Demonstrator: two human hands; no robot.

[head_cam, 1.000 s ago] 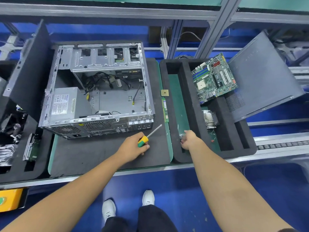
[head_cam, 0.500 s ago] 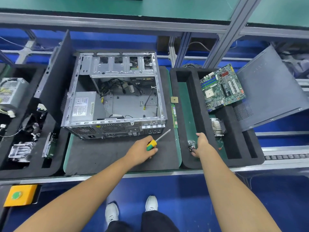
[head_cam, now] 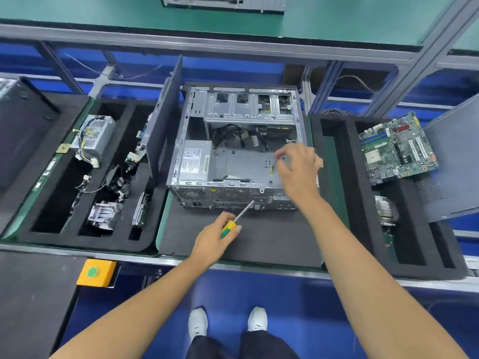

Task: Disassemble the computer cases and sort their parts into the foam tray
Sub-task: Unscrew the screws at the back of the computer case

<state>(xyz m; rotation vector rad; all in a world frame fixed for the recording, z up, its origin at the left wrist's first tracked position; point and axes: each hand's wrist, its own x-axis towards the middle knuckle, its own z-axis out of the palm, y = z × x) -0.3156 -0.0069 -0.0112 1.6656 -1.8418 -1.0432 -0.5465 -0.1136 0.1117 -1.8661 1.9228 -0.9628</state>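
open computer case (head_cam: 234,151) lying on its side on a dark mat (head_cam: 259,237) at the middle of the bench, its opening turned upward so that the interior can be reached from above. the left hand (head_cam: 216,239) grips a yellow-and-green screwdriver (head_cam: 237,220) by the handle, the shaft angled toward the rear panel of the case, held ready but not on a screw. the right hand (head_cam: 298,168) hovers over the right part of the cavity, fingers loosely spread and curling downward near a thin cable with a yellow end (head_cam: 272,169); whether it touches the cable cannot be told. the power supply (head_cam: 194,160) sits at the left of the cavity, with loose cables behind it. the foam tray (head_cam: 337,193) stands just right of the mat; a motherboard (head_cam: 396,149) leans across its far slots and a heatsink (head_cam: 386,211) lies in a nearer one. a side panel (head_cam: 456,161) rests tilted at the tray's right edge. a second foam tray (head_cam: 77,237) at left holds parts from another unit. judged stage: board already out, cables and power supply remaining.
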